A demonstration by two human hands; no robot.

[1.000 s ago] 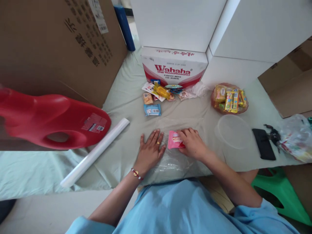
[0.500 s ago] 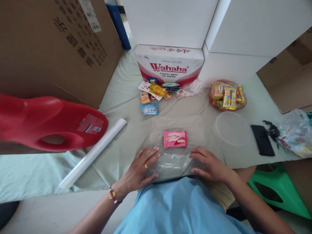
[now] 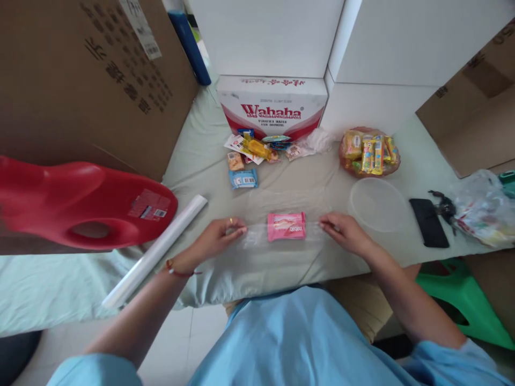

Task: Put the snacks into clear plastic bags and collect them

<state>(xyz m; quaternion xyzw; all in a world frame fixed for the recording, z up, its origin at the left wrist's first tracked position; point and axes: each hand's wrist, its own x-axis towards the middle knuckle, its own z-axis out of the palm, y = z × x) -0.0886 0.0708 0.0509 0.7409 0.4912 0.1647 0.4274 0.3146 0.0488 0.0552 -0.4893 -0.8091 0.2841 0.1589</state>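
Note:
A pink snack packet [image 3: 286,227] lies on a sheet of clear plastic wrap [image 3: 255,236] in the middle of the cloth-covered table. My left hand [image 3: 222,236] pinches the wrap's near edge to the left of the packet. On the other side, my right hand [image 3: 340,229] pinches the same edge, its fingers closed. Between both hands the near edge is lifted and stretched across the packet's lower part. The rest of the sheet spreads flat beyond the packet, its outline faint.
To the left are a roll of plastic wrap [image 3: 156,249] and a red jug [image 3: 88,206]. Assorted snacks [image 3: 251,153] lie before a Wahaba-style "Wahaha" box [image 3: 273,110]. A snack bowl [image 3: 370,153], clear round lid [image 3: 378,205], phone [image 3: 428,222] and plastic bag [image 3: 483,209] stand right.
My hands, earlier spread flat near the table's front edge, have closed on the wrap's near edge. They have moved it away from me, up to the packet.

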